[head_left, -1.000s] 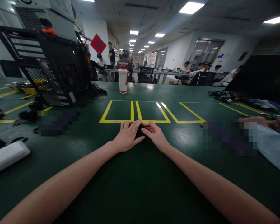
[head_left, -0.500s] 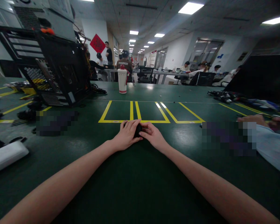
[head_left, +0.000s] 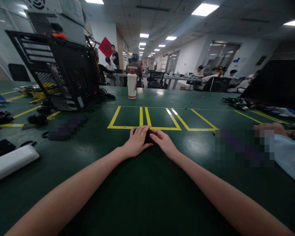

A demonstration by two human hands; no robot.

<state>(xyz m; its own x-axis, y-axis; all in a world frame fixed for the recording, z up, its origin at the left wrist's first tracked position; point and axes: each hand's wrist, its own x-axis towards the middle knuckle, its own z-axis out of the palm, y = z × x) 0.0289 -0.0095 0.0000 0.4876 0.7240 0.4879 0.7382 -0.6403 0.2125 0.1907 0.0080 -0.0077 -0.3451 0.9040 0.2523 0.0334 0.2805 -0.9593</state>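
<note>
A small black object [head_left: 147, 136] is between my hands on the green table [head_left: 147, 190], mostly hidden by the fingers. My left hand [head_left: 137, 141] lies over its left side and top, with the fingers wrapped round it. From the right, my right hand [head_left: 163, 141] holds its edge between thumb and fingers. Just beyond both hands run yellow tape outlines [head_left: 162, 128] on the tabletop.
A black computer case [head_left: 73, 75] stands at the back left. Behind the tape is a white bottle [head_left: 132, 86]. A white case [head_left: 14, 162] lies at the left. Another person's hand and pale sleeve [head_left: 285, 150] are at the right, near cables [head_left: 239, 104].
The whole view has shifted slightly, so things appear farther right. Both hands stay on the black object, which shows less between them than before.
</note>
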